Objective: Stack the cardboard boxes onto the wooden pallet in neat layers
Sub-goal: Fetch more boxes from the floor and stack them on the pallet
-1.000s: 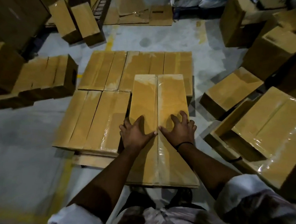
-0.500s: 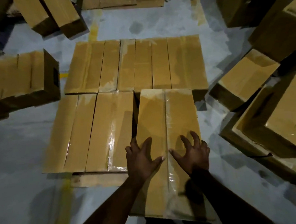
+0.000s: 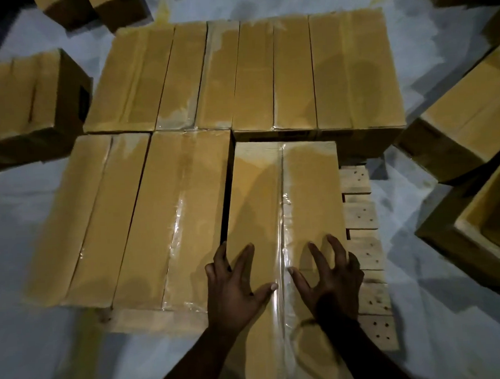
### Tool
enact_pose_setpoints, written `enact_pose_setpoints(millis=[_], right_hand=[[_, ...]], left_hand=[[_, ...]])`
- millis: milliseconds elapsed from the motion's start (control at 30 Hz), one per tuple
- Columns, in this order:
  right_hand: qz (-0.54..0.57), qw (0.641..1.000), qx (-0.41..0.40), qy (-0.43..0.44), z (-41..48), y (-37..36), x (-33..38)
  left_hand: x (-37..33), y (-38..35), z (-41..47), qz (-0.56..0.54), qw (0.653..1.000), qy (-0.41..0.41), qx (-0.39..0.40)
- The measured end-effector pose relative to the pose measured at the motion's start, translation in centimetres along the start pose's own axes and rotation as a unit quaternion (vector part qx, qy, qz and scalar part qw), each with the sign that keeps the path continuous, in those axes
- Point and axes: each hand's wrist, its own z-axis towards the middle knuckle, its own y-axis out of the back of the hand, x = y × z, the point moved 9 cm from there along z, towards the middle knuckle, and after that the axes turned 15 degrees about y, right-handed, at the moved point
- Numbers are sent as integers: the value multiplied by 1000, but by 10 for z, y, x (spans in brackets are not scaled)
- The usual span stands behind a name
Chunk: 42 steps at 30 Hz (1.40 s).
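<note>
The long tan cardboard box (image 3: 283,193) with clear tape down its centre seam now sits lower than half a second ago. Its far end then met the top edge of the back row of taped boxes (image 3: 237,74); now it butts against that row's front face, below the top. The pale slats of the wooden pallet (image 3: 360,218), hidden before, now show along the box's right side, rough-grained and dotted with nail holes.

Your left hand (image 3: 234,291) lies palm down on the box's left flap, fingers spread and straight, gripping nothing. Your right hand (image 3: 332,283) is on the right flap, fingers arched with the tips pressing down, also closed around nothing. A thin band (image 3: 308,322) circles that wrist. Both hands have stayed either side of the tape seam.

The box rests on the pallet's near right part, just beside the near-left pair of boxes (image 3: 128,219), with a dark gap between them. Its near end reaches past the pallet's front edge towards you. The tape is glossy and wrinkled, catching the light; the cardboard is matt and flat.

Loose cartons (image 3: 456,120) lie tilted on the grey concrete floor (image 3: 13,230) to the right, with another carton (image 3: 27,99) to the left.
</note>
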Motion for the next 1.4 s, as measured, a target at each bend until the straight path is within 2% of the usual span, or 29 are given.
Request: enact_pose_setpoints(millis=[167, 333, 400, 467, 533, 667, 833, 967, 1100, 1267, 1400], right_hand=[[-4, 1000, 14, -10, 17, -18, 0], [-12, 1000, -24, 9, 45, -30, 3], [13, 999, 28, 23, 69, -59, 0], [18, 987, 162, 6, 84, -108, -10], [8, 972, 234, 11, 85, -141, -13], [-15, 968, 250, 13, 84, -149, -14], [6, 966, 259, 22, 83, -146, -16], [-14, 968, 245, 58, 56, -136, -12], [-32, 954, 288, 71, 4, -135, -6], [-13, 938, 333, 97, -62, -140, 5], [28, 945, 311, 99, -86, -132, 8]], left_hand=[[12, -8, 22, -3, 1000, 12, -12], [12, -8, 55, -18, 1000, 16, -13], [22, -23, 85, 34, 999, 24, 16], [38, -50, 114, 155, 987, 10, 41], [52, -73, 123, 222, 973, -17, 55], [58, -84, 122, 226, 973, -30, 36], [57, -82, 124, 225, 970, -25, 88], [65, -76, 114, 266, 949, -68, 154], [81, -67, 88, 289, 923, -153, 205], [101, -69, 49, 317, 906, -187, 211], [102, -71, 44, 325, 899, -190, 225]])
